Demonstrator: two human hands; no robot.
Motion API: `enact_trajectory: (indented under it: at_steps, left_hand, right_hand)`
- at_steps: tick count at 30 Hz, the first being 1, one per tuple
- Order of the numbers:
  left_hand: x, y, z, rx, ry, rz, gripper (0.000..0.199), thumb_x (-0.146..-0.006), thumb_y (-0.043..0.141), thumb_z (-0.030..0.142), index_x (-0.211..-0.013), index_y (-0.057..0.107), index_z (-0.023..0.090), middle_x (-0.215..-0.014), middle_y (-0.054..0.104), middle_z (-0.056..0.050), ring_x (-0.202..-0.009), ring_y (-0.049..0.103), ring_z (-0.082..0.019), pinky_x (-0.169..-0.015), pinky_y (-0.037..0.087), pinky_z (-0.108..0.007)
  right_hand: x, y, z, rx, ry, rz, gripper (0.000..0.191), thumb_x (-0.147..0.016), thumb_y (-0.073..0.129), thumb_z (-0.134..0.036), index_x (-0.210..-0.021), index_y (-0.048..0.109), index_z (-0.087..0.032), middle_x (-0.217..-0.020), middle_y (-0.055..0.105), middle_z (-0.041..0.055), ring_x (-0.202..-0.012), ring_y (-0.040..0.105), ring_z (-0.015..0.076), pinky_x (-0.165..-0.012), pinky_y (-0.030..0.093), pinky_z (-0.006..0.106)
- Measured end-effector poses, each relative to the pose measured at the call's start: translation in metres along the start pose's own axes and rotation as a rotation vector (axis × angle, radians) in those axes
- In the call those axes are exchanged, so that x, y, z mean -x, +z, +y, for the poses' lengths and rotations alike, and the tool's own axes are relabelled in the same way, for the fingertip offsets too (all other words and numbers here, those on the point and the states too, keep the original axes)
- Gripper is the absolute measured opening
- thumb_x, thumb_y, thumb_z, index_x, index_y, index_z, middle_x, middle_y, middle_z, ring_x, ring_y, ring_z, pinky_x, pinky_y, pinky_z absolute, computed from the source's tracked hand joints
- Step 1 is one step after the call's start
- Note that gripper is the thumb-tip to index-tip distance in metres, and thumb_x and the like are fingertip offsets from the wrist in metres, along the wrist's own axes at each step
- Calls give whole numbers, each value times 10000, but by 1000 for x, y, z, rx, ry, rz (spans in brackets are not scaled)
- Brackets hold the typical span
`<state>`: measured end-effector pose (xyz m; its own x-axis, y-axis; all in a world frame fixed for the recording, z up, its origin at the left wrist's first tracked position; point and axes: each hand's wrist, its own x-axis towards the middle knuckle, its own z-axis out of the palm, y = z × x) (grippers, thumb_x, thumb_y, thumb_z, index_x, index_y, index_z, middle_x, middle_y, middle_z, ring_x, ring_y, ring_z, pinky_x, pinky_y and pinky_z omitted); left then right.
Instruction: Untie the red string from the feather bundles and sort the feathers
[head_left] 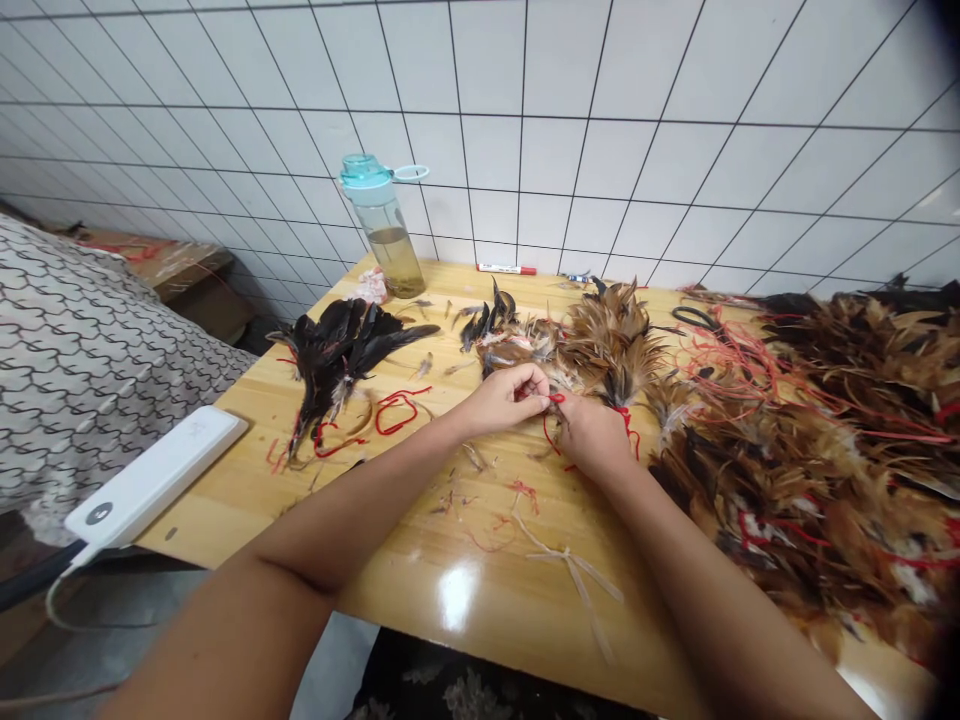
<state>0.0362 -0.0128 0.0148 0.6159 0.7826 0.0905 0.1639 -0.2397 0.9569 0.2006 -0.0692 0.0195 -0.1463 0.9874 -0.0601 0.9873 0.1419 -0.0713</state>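
My left hand is closed, with thumb and forefinger pinched at a red thread. Right beside it, my right hand is closed on the same thread, its fingertips partly hidden. Loose red ends hang below the fingers. Just beyond both hands lies a bunch of brown feathers, with more red thread showing at its base near my right wrist. Whether the pinched thread is tied to these feathers I cannot tell.
Black feathers lie left on the wooden table; a large brown feather pile covers the right. A water bottle, a red marker, scissors handles, tangled red strings and a white power bank lie around.
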Motion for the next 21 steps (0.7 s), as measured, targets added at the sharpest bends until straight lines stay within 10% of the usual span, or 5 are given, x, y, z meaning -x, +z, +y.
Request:
enact_trajectory:
  at_steps: [21]
  left_hand:
    - [-4,-1,0,553,-86,93,383,-698,767,400,-743,471,161,-644,491,35,-579,423,-67,-587,326,-212]
  right_hand:
    - [2,-16,-1,-57,51,-41,290,-906,360,-179,-1049,611,-198,-997,720,105,-896,664,228,-663,381,283]
